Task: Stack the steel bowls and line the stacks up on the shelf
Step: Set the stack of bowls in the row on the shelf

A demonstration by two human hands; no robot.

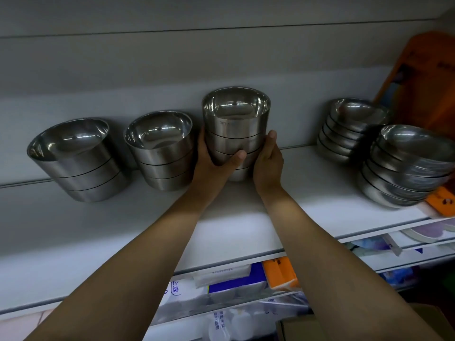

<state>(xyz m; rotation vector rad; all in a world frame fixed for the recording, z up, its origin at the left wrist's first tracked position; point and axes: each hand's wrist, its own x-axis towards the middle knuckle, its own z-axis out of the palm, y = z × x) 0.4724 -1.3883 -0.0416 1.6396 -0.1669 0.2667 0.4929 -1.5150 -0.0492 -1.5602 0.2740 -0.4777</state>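
Note:
On the white shelf (pixel 246 217), a tall stack of steel bowls (pixel 235 126) stands at the middle, against the back wall. My left hand (pixel 214 159) grips its left side, thumb curled across the front. My right hand (pixel 268 161) presses against its right side with fingers straight. To the left stand two more stacks: a three-bowl stack (pixel 167 153) right beside my left hand and a wider three-bowl stack (pixel 78 158) at the far left. To the right are two stacks of shallower bowls, one at the back (pixel 349 129) and one nearer the front (pixel 406 166).
An orange package (pixel 423 77) leans at the shelf's right end. An orange card (pixel 440 200) lies under the front right stack. Lower shelves hold boxed and bagged goods (pixel 234 286). A gap of bare shelf lies between the middle stack and the right stacks.

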